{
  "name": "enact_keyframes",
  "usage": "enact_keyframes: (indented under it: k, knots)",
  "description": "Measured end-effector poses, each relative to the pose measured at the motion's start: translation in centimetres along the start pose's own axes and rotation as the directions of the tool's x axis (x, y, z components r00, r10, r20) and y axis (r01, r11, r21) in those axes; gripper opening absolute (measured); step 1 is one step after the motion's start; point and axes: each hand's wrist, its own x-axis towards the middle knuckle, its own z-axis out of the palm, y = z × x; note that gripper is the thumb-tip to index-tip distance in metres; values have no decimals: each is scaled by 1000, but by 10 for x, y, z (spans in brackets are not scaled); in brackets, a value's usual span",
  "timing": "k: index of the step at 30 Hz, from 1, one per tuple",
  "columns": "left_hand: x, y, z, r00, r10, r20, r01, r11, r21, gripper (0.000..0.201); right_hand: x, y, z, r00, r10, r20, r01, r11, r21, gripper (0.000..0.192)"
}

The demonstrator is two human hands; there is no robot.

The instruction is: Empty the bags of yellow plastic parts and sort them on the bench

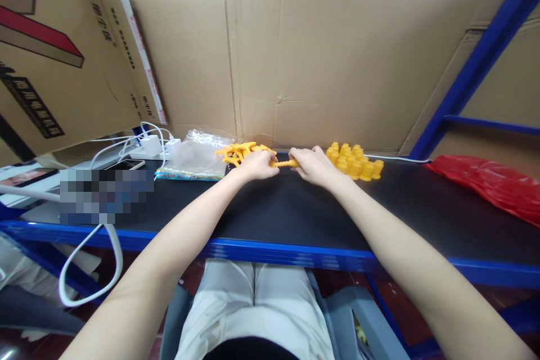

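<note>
Both hands meet at the far edge of the black table (295, 214), gripping one small yellow plastic piece (286, 163) between them. The left hand (258, 165) and right hand (311, 165) curl closed over its ends, hiding most of it. Yellow piles (354, 161) flank them; their shapes are hard to make out.

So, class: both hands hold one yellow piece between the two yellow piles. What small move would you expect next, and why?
Probably the right hand shifts toward the pile of chunky yellow parts to pick one. The left hand also grips the thin yellow piece, and that pile lies right beside the right hand, the flat yellow pieces beside the left.
</note>
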Motion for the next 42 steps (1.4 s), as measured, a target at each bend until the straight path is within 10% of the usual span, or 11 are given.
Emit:
enact_keyframes:
  k: [8, 27, 42]
  knots:
    - [-1, -4, 1, 1000, 9, -24, -8, 998, 66, 34, 2, -2, 4, 988, 40, 152, -54, 994, 93, 21]
    - [0, -2, -2, 998, 40, 40, -36, 994, -104, 25, 0, 1, -1, 1000, -1, -15, 0, 999, -44, 14]
    - [0, -5, -4, 999, -33, 8, 33, 997, -67, 25, 0, 0, -2, 995, 18, 102, -24, 998, 59, 17]
